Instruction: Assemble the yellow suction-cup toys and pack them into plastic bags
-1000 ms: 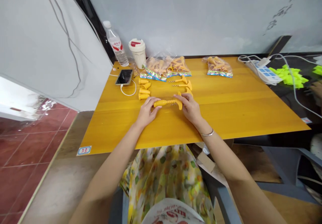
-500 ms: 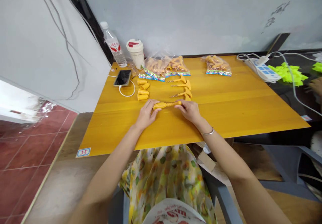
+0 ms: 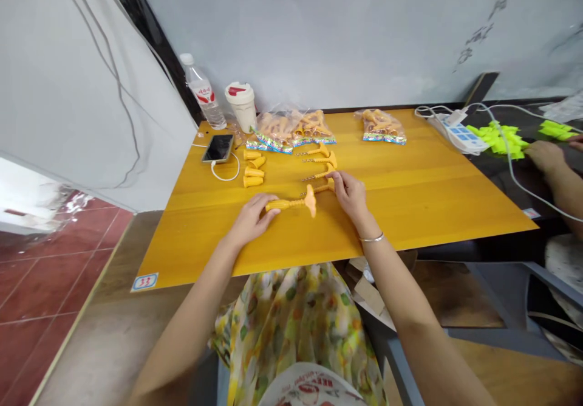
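Note:
My left hand (image 3: 255, 216) is closed around the ribbed yellow sleeve of a corkscrew (image 3: 291, 203), whose T-shaped handle points right. The sleeve covers its metal spiral. My right hand (image 3: 350, 194) has its thumb and fingers bent onto the handle of the nearest loose corkscrew (image 3: 322, 187), which lies on the table with its spiral to the left. Behind it lie several similar yellow corkscrews (image 3: 321, 160) in a column. To their left, loose yellow sleeves (image 3: 253, 172) lie in a group.
Clear bags of yellow corkscrews (image 3: 314, 127) lie along the wall, another bag (image 3: 383, 126) further right. A phone (image 3: 218, 148) on a white cable, a cup (image 3: 242, 107) and a water bottle (image 3: 207, 99) stand left. A power strip (image 3: 460, 135) and a co-worker's hand (image 3: 546, 154) are at right.
My right hand has let go of the sleeved corkscrew's handle and moved to the nearest loose one. My left hand still holds the sleeved corkscrew, its handle now turned into view.

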